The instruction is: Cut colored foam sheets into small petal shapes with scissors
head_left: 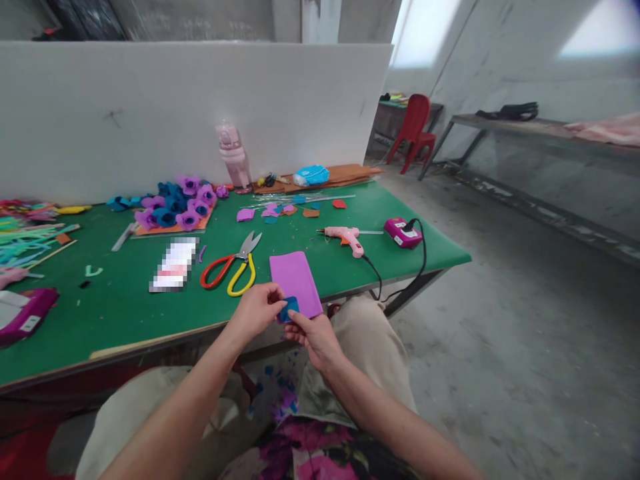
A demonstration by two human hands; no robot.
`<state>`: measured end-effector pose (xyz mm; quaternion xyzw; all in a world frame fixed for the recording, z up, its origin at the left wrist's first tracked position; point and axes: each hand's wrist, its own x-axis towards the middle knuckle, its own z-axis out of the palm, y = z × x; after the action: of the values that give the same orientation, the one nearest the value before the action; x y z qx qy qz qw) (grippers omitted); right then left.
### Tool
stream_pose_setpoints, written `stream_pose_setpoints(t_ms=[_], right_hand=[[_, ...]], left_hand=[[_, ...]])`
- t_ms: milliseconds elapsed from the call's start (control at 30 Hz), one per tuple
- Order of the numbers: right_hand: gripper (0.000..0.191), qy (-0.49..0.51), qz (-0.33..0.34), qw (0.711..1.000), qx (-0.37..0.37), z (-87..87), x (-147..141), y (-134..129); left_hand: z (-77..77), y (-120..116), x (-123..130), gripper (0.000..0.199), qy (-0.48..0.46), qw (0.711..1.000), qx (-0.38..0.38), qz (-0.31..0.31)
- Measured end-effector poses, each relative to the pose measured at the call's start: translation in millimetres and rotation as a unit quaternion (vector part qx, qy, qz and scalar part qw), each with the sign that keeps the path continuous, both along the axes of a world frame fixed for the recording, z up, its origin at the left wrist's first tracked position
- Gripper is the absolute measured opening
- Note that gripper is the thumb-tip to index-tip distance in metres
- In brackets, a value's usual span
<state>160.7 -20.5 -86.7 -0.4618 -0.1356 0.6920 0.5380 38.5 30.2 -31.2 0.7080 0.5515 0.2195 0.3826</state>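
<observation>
A purple sheet (297, 277) lies at the front edge of the green table, its near end under a small blue piece (289, 309). My left hand (263, 307) pinches the blue piece from the left, thumb and forefinger closed on it. From the right, my right hand (313, 337) holds the blue piece and the sheet's near corner, thumb on top and fingers curled beneath. Scissors (240, 263) with one red and one yellow handle lie open to the left of the sheet. To its upper right rests a pink glue gun (347, 237).
On the green table (125, 313) are purple and blue paper flowers (177, 203), a phone (175, 265), small paper pieces (311, 213), a pink bottle (234, 160) and a magenta box (403, 233) with a black cable. A white board (175, 113) stands behind.
</observation>
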Motion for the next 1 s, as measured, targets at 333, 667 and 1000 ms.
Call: stream_pose_setpoints(t_ms=[333, 667, 1000], right_hand=[[0.039, -0.032, 0.002, 0.999, -0.003, -5.5, 4, -18], [0.034, -0.058, 0.031, 0.998, 0.019, -21.7, 6, -33], [0.045, 0.060, 0.017, 0.998, 0.006, -21.7, 13, -33]], left_hand=[[0.0, -45, -24, 0.030, -0.003, 0.996, -0.011, 0.087], [-51.1, -64, 9, 0.033, -0.207, 0.952, -0.145, 0.170], [-52.9, -67, 15, 0.033, -0.290, 0.913, -0.175, 0.228]])
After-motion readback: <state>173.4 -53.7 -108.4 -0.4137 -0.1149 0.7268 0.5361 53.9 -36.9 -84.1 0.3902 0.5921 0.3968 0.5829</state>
